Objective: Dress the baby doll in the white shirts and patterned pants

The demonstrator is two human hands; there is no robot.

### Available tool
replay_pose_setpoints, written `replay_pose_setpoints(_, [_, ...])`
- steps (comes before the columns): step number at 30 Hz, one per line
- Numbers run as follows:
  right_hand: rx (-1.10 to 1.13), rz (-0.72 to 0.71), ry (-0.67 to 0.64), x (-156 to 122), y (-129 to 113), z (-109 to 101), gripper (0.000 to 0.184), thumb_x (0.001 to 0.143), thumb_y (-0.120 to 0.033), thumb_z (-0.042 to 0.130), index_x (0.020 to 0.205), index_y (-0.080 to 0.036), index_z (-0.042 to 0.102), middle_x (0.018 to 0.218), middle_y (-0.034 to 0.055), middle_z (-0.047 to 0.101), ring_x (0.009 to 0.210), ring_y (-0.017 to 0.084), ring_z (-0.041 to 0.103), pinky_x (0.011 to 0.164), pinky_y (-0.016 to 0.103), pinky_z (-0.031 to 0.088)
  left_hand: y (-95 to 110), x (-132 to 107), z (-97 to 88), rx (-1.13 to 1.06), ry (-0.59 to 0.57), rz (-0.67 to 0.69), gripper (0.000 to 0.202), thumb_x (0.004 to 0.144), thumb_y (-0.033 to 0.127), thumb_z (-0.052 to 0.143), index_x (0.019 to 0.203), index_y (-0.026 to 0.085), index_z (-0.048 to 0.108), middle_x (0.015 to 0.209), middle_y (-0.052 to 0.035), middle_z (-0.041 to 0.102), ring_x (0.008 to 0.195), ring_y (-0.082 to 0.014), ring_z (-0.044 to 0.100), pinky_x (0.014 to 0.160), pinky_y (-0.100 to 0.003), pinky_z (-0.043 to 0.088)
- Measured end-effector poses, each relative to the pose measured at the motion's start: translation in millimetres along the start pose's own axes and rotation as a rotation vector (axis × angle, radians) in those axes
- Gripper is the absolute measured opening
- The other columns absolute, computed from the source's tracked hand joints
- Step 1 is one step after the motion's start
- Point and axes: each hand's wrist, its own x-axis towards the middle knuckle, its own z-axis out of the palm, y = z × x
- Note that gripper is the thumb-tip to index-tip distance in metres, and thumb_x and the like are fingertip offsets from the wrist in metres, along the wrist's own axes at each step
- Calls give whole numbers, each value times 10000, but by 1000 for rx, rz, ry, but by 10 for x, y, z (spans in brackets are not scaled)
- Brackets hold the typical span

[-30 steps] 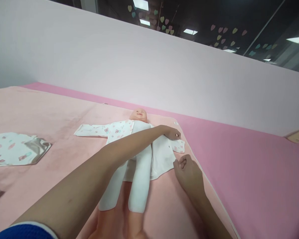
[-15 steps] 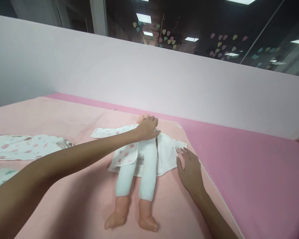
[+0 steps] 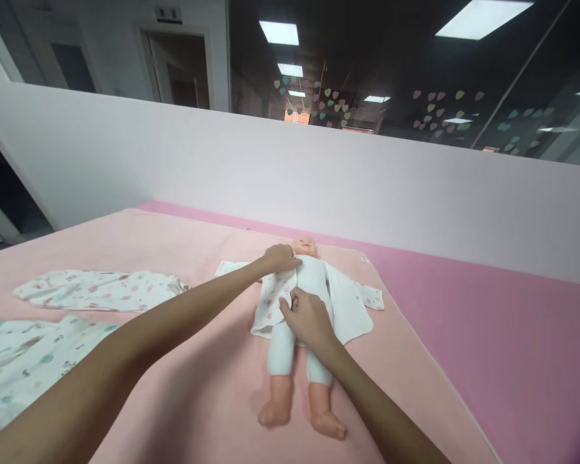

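Here, surface first: a pale pink blanket (image 3: 174,386) lies over a deeper pink bed top (image 3: 488,335), backed by a low white partition wall (image 3: 174,154). Above the wall there is dark glass with pastel heart stickers (image 3: 328,96), lit ceiling panels and a doorway (image 3: 178,64) at the far left. Count: one baby doll (image 3: 314,277), one baby top (image 3: 350,309) spread under it, two spare garments and two hands. The doll lies on its back at the middle of the blanket, head toward the wall, legs in white leggings, feet bare. The left hand (image 3: 280,258) sits at the doll's shoulder with its fingers curled tight on the collar edge of the top's printed flap. The right hand (image 3: 308,317) rests on the doll's belly, thumb and fingertips (image 3: 290,300) pinching the same flap's edge lower down. The opposite flap lies flat and open, white side up, its sleeve (image 3: 373,298) just beside the blanket's right edge. That edge runs diagonally down toward the viewer, with bare bed top beyond it. The pink-print garment (image 3: 101,290) and the teal-print garment (image 3: 24,361) lie to the left, well apart from the doll. Bare blanket shows between them and the doll, and also below the feet.
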Motion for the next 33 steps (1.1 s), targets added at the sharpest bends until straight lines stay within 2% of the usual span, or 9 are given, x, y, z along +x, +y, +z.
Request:
replay_pose_setpoints(5, [204,-189,-5,262,-362,151,244,995,-382,510,816,-223,561,727,-39,588,694,148,546,651,251,384,-482,66,-195,-43,-22,-47,462,961,502,429,903,154,728,984,-120,795,890,-228,741,764,-273,531])
replay_pose_setpoints(9, [158,-418,-139,300,-548,410,141,981,-317,582,976,-216,680,1065,40,706,1057,213,627,918,322,482,-861,-82,-198,-15,29,-108,354,962,393,468,1003,153,726,1061,-133,785,1011,-259,719,848,-310,536])
replay_pose_setpoints(11, [85,-487,-277,194,-516,536,272,995,-372,597,1194,-210,689,1300,93,677,1255,254,578,1062,384,457,-966,-222,-61,14,109,-116,344,961,346,486,1169,164,690,1239,-148,737,1195,-299,645,973,-384,505])
replay_pose_setpoints(13, [22,-519,-418,29,-436,636,542,1024,-477,552,1480,-184,545,1558,143,516,1455,289,438,1197,447,360,-1027,-360,159,30,186,-61,416,999,345,442,1346,180,601,1437,-146,628,1343,-301,541,1077,-433,447])
replay_pose_setpoints(16, [44,-516,-556,-199,-363,695,791,1032,-594,490,1677,-214,235,1746,94,175,1613,283,146,1306,477,164,-1076,-492,513,42,263,105,502,1061,383,322,1499,188,472,1531,-136,546,1400,-271,496,1152,-441,389])
replay_pose_setpoints(20, [149,-557,-650,-274,-445,539,769,1049,-577,475,1689,-267,183,1742,37,185,1612,254,167,1311,435,190,-1111,-544,744,52,353,136,565,1082,410,252,1578,167,374,1544,-157,531,1426,-288,486,1190,-478,351])
replay_pose_setpoints(26, [25,-572,-396,-321,-378,220,533,1091,-413,443,1599,-251,437,1639,59,443,1543,238,358,1306,461,233,-1035,-837,773,48,478,298,603,1080,407,277,1647,203,254,1687,-120,346,1555,-262,320,1242,-441,317])
replay_pose_setpoints(29, [-58,-559,-413,-439,-308,135,506,1081,-404,465,1537,-191,524,1564,105,539,1486,255,452,1319,498,189,-904,-1067,730,104,472,332,582,1083,397,264,1634,216,296,1678,-107,366,1561,-269,307,1265,-453,264])
replay_pose_setpoints(33, [18,-538,-317,-740,-359,-50,425,1093,-330,417,1493,-292,557,1433,33,662,1369,217,577,1312,506,218,-896,-1382,476,119,501,243,526,1077,451,277,1535,234,419,1598,-106,458,1473,-273,409,1213,-443,318])
